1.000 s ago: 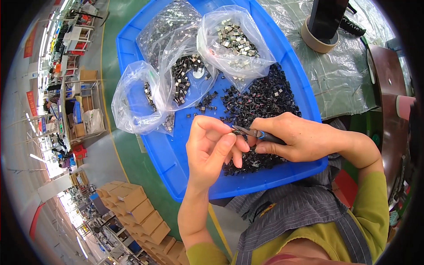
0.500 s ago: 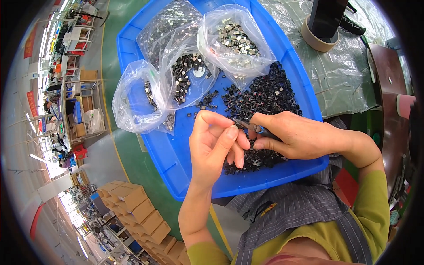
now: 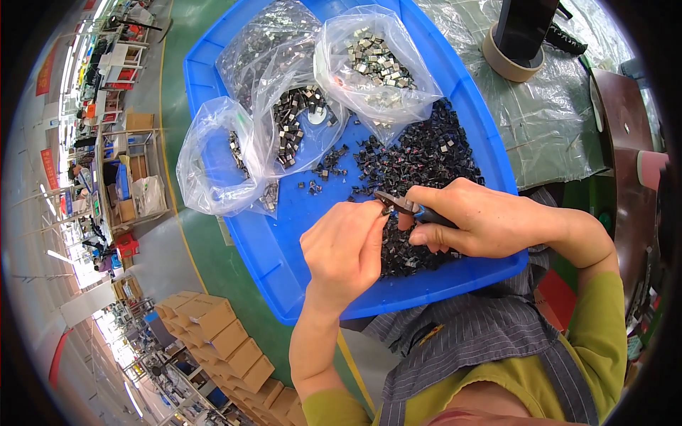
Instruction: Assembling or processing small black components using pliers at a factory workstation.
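Observation:
My right hand (image 3: 483, 219) grips a pair of small hand cutters or pliers (image 3: 402, 203) with dark metal jaws and blue-and-black handles. The jaws point left and meet the fingertips of my left hand (image 3: 339, 250). That hand is closed, its back turned up, pinching a tiny dark part with a bit of metal (image 3: 388, 211) at the jaws. The part is mostly hidden by the fingers and the tool. Both hands are above a blue plastic tray (image 3: 264, 273). Under and beyond them lies a heap of small black parts (image 3: 419, 153).
Clear plastic bags of small metal-faced parts stand in the tray: one at the far side (image 3: 383, 64), one in the middle (image 3: 290, 128), one at the left (image 3: 220, 167). A tape roll (image 3: 513, 65) sits at far right. Cardboard boxes (image 3: 206, 319) are stacked on the floor.
My left hand has turned from palm showing with curled fingers to back up, its fingertips pinched at the jaws. My right hand still holds the tool in nearly the same place.

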Available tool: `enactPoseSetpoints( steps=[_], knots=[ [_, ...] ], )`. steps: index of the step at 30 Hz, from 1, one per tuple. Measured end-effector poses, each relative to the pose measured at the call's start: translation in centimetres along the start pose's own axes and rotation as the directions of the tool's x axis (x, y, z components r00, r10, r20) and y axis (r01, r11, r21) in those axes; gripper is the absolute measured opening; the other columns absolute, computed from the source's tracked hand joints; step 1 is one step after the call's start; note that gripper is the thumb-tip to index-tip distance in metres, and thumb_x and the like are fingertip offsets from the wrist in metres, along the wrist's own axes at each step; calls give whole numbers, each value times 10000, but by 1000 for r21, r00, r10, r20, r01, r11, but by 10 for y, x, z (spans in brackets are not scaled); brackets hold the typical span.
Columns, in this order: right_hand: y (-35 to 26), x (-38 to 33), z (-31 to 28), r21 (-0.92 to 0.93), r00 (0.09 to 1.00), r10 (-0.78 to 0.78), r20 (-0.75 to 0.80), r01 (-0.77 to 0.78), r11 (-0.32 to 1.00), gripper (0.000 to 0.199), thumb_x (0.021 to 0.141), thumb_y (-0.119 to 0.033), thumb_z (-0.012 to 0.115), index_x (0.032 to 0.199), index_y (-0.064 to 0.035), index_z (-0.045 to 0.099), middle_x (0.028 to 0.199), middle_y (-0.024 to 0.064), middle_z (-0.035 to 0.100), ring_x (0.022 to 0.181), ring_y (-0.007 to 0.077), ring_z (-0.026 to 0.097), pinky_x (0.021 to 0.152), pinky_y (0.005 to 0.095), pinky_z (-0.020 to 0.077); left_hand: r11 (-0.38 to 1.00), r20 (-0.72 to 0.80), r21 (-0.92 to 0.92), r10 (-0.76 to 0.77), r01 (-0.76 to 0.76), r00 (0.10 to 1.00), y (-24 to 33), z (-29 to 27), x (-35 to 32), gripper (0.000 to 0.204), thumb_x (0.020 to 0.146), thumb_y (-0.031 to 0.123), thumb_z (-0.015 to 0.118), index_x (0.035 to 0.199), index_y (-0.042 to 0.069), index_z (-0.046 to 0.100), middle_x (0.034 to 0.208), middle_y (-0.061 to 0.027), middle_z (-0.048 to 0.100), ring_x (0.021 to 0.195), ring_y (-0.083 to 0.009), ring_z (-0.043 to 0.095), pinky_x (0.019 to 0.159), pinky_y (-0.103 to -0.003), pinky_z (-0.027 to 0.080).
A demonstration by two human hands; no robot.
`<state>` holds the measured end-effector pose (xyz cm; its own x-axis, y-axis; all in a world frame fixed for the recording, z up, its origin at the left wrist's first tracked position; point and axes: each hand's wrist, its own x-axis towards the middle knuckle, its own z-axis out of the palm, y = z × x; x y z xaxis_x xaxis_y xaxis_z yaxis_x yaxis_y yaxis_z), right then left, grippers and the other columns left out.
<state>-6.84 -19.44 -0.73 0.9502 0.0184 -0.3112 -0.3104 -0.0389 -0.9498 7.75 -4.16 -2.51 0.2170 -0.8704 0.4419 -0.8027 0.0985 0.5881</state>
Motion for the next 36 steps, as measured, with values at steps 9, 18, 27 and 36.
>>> enactPoseSetpoints(
  steps=[9, 18, 27, 36],
  knots=[
    [26, 8, 11, -493, 898, -395, -195, 259, 831, 216, 872, -146, 610, 952, 4, 477, 791, 179, 577, 764, 385, 599, 643, 467, 469, 897, 106, -278, -327, 344, 939, 3, -2, -2, 170, 873, -25, 575, 1031, -8, 634, 771, -80, 654, 558, -113, 615, 488, -218, 460],
    [28, 10, 17, -749, 855, -420, -305, 58, 660, 193, 810, -97, 620, 931, -18, 491, 854, 133, 562, 818, 313, 593, 697, 419, 465, 278, 389, -726, -589, 630, 708, 9, -1, 2, 217, 988, 124, 464, 1133, -22, 533, 865, -151, 658, 543, -131, 607, 437, -202, 417],
    [32, 11, 16, -628, 857, -412, -309, 142, 765, 228, 793, -90, 643, 966, -29, 507, 852, 126, 539, 812, 311, 560, 696, 404, 441, 203, 364, -780, -622, 592, 693, 9, -2, 4, 153, 972, 88, 455, 1075, -8, 513, 876, -151, 643, 537, -117, 583, 417, -193, 390],
    [32, 11, 17, -780, 794, -510, -330, 75, 621, 286, 709, -42, 649, 970, -59, 533, 839, 87, 502, 821, 265, 508, 712, 373, 384, 172, 317, -834, -627, 524, 711, 10, -8, 3, 108, 970, 97, 455, 1014, 20, 515, 759, -104, 607, 441, -66, 437, 411, -184, 354]
  ],
)
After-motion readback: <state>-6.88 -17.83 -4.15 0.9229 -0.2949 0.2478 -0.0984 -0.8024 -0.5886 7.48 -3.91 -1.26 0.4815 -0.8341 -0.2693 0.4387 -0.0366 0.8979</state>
